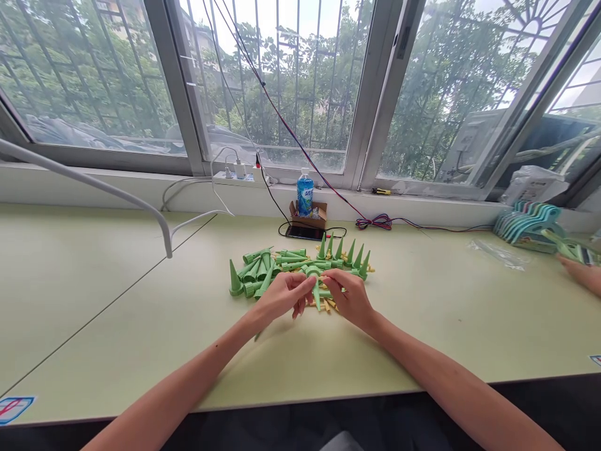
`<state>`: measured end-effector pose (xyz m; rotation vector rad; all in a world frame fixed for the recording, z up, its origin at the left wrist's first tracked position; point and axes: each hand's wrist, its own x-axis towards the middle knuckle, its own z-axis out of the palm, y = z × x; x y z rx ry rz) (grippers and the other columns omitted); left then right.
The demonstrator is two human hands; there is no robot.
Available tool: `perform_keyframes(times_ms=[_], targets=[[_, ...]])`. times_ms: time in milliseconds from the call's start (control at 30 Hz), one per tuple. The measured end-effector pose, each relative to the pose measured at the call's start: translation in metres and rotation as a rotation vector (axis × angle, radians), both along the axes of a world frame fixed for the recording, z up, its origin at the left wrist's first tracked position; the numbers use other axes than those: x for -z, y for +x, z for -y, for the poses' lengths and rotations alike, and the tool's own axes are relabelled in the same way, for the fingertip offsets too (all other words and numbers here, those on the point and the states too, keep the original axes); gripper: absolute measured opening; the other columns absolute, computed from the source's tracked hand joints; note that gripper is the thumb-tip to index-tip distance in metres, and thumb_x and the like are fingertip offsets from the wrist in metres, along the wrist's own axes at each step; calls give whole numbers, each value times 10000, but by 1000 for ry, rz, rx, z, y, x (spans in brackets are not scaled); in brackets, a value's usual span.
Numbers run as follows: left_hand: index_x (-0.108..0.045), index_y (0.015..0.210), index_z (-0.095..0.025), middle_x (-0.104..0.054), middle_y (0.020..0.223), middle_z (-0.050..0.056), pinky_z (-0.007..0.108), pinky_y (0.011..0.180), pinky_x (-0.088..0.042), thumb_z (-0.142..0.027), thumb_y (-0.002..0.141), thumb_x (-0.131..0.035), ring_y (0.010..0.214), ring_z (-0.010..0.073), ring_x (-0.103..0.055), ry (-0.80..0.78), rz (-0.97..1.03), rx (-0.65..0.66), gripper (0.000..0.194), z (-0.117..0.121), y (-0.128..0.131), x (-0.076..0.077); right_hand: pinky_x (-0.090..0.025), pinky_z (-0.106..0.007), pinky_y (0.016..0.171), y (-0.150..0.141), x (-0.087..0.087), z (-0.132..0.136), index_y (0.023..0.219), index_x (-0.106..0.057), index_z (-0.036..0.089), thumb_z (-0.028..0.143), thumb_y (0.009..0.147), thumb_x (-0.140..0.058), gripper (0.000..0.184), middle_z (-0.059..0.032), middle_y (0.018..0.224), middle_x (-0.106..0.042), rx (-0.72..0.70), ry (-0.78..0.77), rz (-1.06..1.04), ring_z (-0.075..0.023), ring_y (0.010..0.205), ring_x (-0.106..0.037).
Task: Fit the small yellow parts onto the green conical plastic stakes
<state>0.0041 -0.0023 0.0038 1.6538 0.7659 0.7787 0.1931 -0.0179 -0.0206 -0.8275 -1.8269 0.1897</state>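
My left hand [287, 294] is closed on a green plastic watering spike [316, 295], a ribbed collar with a cone that points down toward me. My right hand [348, 295] pinches at the side of the collar. What looks like a small yellow piece shows at its fingertips, mostly hidden by them. Just beyond both hands lies a pile of loose green spikes [256, 269]. To its right, several green spikes [350, 254] stand point up in rows. Small yellow pieces [328, 305] lie scattered under and around my hands.
Behind the pile are a phone [305, 233] with a cable and a small cardboard box [319, 216] by a blue bottle [305, 194]. A white bent rod [117, 188] reaches in from the left. Teal hangers [528, 225] and another person's hand [582, 275] are at the right.
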Motion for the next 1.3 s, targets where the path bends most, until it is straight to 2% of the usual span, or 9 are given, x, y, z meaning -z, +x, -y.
perform_keyframes(times_ms=[167, 267, 333, 533, 767, 833, 1033, 1167, 1300], targets=[[-502, 722, -170, -557, 603, -29, 184, 395, -421, -550, 822, -647, 452, 85, -539, 44, -16, 2, 419, 3, 0, -4, -376, -232, 557, 0, 0, -1, 793, -583, 178, 282, 994, -453, 261, -10, 673, -578, -4, 14, -7, -124, 580, -488], [-492, 761, -178, -553, 706, -30, 184, 382, -419, -479, 778, -718, 485, 80, -543, 155, -30, -29, 376, 4, 0, -3, -305, -233, 505, 0, 1, -1, 642, -432, 197, 287, 997, -430, 366, 32, 569, -422, 29, -11, 2, -107, 510, -369], [-515, 821, -180, -557, 758, -23, 184, 373, -420, -447, 776, -722, 500, 78, -537, 208, -38, -52, 341, 4, 1, -1, -269, -240, 488, -1, 3, -1, 619, -350, 207, 288, 1001, -411, 394, 46, 548, -353, 38, -41, 13, -102, 489, -313], [-569, 999, -171, -542, 723, -21, 191, 362, -422, -415, 786, -705, 507, 90, -512, 222, -55, -107, 351, 4, 2, 1, -266, -246, 495, -1, 6, -1, 650, -337, 211, 303, 1010, -376, 373, 45, 558, -355, 26, -100, 7, -104, 496, -315], [-544, 1024, -205, -551, 956, 14, 188, 369, -424, -420, 806, -686, 516, 62, -516, 262, -40, -147, 338, -1, 1, 7, -299, -249, 500, -1, 7, -1, 680, -415, 204, 335, 1023, -360, 371, 39, 552, -414, 13, -151, -77, -108, 486, -368], [-538, 968, -202, -549, 923, 1, 180, 378, -417, -420, 811, -683, 504, 53, -500, 280, -43, -167, 306, -2, 0, 8, -311, -248, 501, -1, 8, -2, 695, -434, 203, 341, 1025, -360, 365, 38, 551, -429, 11, -162, -94, -109, 484, -382], [-536, 761, -174, -509, 648, -44, 159, 395, -375, -409, 790, -711, 485, 61, -460, 282, -50, -182, 294, 0, 2, 3, -327, -241, 495, -1, 9, -2, 698, -415, 210, 353, 1031, -351, 368, 42, 545, -432, 9, -184, -128, -105, 468, -388], [-585, 697, -153, -520, 596, -34, 163, 388, -345, -434, 783, -716, 466, 58, -427, 289, -56, -183, 321, 2, 2, 0, -337, -239, 497, -1, 7, -1, 732, -438, 209, 349, 1033, -344, 345, 41, 557, -443, 4, -177, -123, -107, 471, -400], [-664, 681, -131, -553, 561, -5, 174, 378, -325, -498, 819, -663, 452, 68, -436, 221, -79, -133, 393, 2, 0, 0, -336, -236, 491, 0, 7, -1, 731, -419, 212, 350, 1033, -343, 341, 40, 562, -440, 6, -186, -118, -107, 473, -402]])
